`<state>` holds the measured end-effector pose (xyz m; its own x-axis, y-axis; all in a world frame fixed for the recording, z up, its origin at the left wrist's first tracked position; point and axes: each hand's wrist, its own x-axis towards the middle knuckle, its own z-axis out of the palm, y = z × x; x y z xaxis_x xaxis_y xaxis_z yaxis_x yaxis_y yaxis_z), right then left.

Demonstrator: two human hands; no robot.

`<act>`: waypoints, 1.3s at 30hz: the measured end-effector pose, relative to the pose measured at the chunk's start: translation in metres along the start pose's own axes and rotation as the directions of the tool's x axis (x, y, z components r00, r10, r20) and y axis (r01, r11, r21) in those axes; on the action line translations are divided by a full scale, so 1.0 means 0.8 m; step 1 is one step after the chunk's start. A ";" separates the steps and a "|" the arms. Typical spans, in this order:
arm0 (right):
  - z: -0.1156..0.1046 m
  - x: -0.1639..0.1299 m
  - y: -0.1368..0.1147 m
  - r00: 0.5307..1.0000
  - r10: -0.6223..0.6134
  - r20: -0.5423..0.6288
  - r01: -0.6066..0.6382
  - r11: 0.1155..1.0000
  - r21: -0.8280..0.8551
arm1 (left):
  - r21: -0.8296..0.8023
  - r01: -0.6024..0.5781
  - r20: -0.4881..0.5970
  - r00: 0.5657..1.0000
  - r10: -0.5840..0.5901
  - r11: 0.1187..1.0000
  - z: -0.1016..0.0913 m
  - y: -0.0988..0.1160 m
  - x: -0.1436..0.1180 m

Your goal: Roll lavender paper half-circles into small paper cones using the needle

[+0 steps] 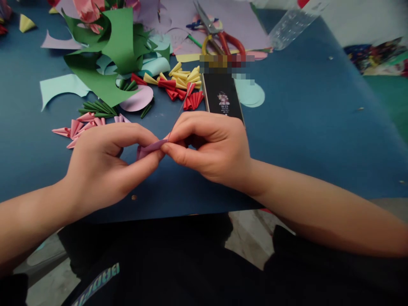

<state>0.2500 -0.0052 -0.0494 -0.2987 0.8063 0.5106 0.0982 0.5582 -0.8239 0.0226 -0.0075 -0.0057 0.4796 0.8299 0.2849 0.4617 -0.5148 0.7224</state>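
Matt lilac paper strip (pixel 152 148), matt blue tabletop (pixel 302 127), glossy black phone (pixel 222 98).

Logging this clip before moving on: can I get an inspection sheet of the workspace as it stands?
Surface: blue table, scattered paper scraps.
Job's things: small purple paper strip pinched between both hands.
Clutter: pink folded pieces, green ones, red and yellow ones, cut green paper, scissors, phone, clear plastic bottle.
Grippers: left hand and right hand both closed on the strip, fingertips meeting.
Cables: nothing seen.
Surroundings: dark clothing on the lap below; colourful items at the far right, unclear.
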 end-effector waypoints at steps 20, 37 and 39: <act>-0.005 0.003 -0.004 0.993 -0.113 0.024 0.116 0.986 -0.124 | -0.055 0.029 0.047 0.999 -0.026 0.998 -0.003 0.001 0.005; 0.001 -0.001 -0.005 0.998 -0.045 -0.034 0.042 0.996 -0.081 | 0.047 -0.054 0.022 0.998 0.053 0.997 -0.001 -0.004 0.003; 0.003 -0.002 -0.005 0.998 -0.050 -0.042 0.046 0.994 -0.098 | 0.055 -0.040 0.003 0.999 0.040 0.998 0.001 -0.005 0.002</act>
<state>0.2481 -0.0090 -0.0477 -0.2636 0.7848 0.5609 0.1767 0.6109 -0.7718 0.0218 -0.0041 -0.0085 0.5001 0.8080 0.3116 0.4822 -0.5587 0.6748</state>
